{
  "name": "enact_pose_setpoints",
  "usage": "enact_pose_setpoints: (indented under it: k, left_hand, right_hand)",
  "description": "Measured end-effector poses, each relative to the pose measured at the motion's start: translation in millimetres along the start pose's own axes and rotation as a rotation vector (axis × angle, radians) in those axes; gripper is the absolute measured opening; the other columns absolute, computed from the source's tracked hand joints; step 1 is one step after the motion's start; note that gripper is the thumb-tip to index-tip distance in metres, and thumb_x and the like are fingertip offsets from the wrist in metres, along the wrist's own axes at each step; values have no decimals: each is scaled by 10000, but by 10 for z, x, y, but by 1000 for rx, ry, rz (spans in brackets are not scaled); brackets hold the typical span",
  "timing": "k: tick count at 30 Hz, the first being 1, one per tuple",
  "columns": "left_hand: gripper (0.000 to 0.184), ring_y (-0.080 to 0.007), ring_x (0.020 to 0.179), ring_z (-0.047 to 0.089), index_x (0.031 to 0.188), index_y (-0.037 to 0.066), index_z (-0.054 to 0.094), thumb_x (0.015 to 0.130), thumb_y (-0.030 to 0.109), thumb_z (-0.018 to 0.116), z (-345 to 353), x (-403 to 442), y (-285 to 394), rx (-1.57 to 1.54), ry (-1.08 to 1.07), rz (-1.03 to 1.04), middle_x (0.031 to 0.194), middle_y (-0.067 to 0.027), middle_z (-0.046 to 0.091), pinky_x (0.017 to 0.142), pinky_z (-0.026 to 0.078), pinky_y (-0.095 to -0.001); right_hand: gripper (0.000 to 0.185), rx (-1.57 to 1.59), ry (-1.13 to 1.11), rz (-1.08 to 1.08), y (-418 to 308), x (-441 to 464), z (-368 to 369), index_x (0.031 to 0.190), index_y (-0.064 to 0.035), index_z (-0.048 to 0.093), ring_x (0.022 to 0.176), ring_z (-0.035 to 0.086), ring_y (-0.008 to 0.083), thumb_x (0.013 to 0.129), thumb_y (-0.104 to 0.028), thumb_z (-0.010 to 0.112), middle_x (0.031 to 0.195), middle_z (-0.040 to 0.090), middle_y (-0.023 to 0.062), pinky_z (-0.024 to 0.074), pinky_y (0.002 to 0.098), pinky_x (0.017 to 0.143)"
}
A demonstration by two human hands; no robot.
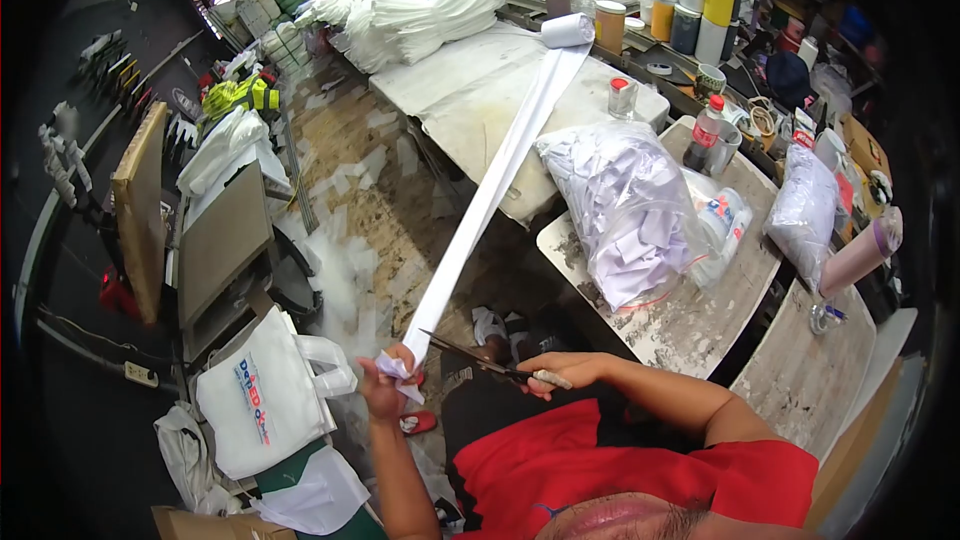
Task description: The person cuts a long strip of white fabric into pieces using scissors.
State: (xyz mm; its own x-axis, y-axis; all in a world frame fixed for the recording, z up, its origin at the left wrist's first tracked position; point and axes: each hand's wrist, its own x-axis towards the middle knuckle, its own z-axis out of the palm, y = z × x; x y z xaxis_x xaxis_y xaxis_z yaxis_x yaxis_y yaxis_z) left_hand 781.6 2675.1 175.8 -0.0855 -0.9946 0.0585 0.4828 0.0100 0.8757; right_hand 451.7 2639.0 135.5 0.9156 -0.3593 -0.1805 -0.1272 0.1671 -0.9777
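A long white strip (490,195) stretches from a roll (567,32) on the far table down to my left hand (385,380). My left fingers are closed on the strip's near end, where some of it is crumpled. In my right hand (550,375) is a pair of scissors (485,360), its handle partly wrapped in something pale. The scissor blades point left, their tips beside the strip close to my left hand. Whether the blades touch the strip I cannot tell.
A clear bag of white pieces (625,210) sits on the bench at right, near a cola bottle (705,130). White cloth stacks (430,10) are on the far table. A printed white tote bag (262,395) lies at left. Scraps litter the floor.
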Motion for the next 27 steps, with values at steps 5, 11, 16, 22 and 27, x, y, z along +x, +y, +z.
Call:
enact_pose_setpoints:
  k: [5, 11, 16, 22, 27]
  left_hand:
    - [454, -126, 477, 377, 674, 92, 484, 1021, 385, 491, -132, -128, -325, 66, 290, -107, 577, -11, 424, 468, 319, -272]
    - [342, -100, 446, 447, 780, 70, 610, 989, 340, 596, -601, -882, -470, 0, 444, -229, 586, -9, 503, 418, 337, -260]
    - [293, -90, 428, 463, 755, 74, 620, 933, 301, 671, -792, -1762, -849, 190, 489, -634, 595, -5, 561, 411, 332, -240]
    - [216, -67, 505, 478, 1034, 76, 625, 947, 273, 650, -589, -1571, -852, 255, 442, -533, 675, -5, 543, 420, 314, -206]
    - [352, -49, 531, 495, 1287, 57, 547, 949, 136, 605, -392, -1055, -427, 181, 468, -347, 771, -9, 607, 446, 333, -184]
  right_hand:
    - [457, 43, -39, -43, 28, -8, -11, 900, -52, 530, 678, 527, 103, 1014, -494, 503, 748, 495, -5, 434, 269, 647]
    - [431, 64, -144, 93, -62, -63, -23, 852, -53, 520, 653, 539, 104, 1013, -452, 522, 729, 505, -4, 445, 267, 619]
    - [435, 63, -355, 163, -104, -68, -11, 855, -22, 548, 605, 555, 106, 1015, -426, 518, 693, 545, 11, 460, 262, 578]
    - [508, 98, -352, 143, -87, -47, -11, 919, -4, 563, 664, 567, 105, 989, -508, 547, 749, 555, 19, 470, 265, 611]
    - [467, 77, -296, 172, -115, -65, -41, 947, 10, 563, 696, 573, 109, 999, -454, 557, 771, 563, 27, 473, 273, 635]
